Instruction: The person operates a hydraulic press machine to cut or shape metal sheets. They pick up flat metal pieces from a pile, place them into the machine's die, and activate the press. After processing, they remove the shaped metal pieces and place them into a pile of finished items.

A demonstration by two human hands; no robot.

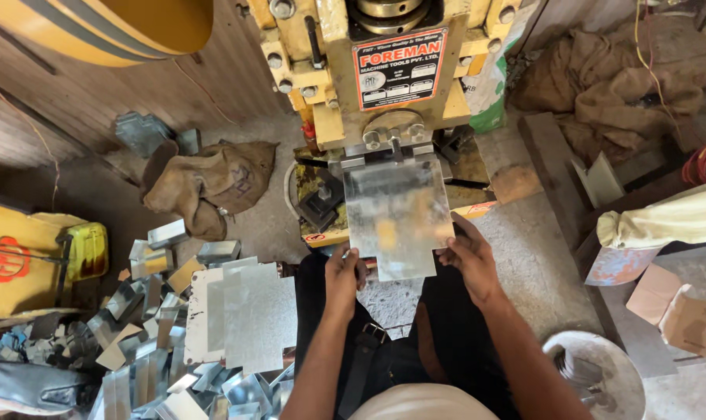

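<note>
A shiny flat metal sheet point(395, 214) lies under the head of a yellow press machine point(384, 70), its far edge against the tool. My left hand point(342, 276) grips the sheet's near left corner. My right hand point(468, 253) holds its near right edge. Both arms reach forward over my dark trousers.
A stack of notched metal sheets point(244, 315) lies to my left, above a heap of bent metal offcuts point(147, 350). Burlap sacks point(213, 183) lie on the floor at the left and at the back right. A round metal bowl point(598, 373) sits at the lower right, cardboard pieces beside it.
</note>
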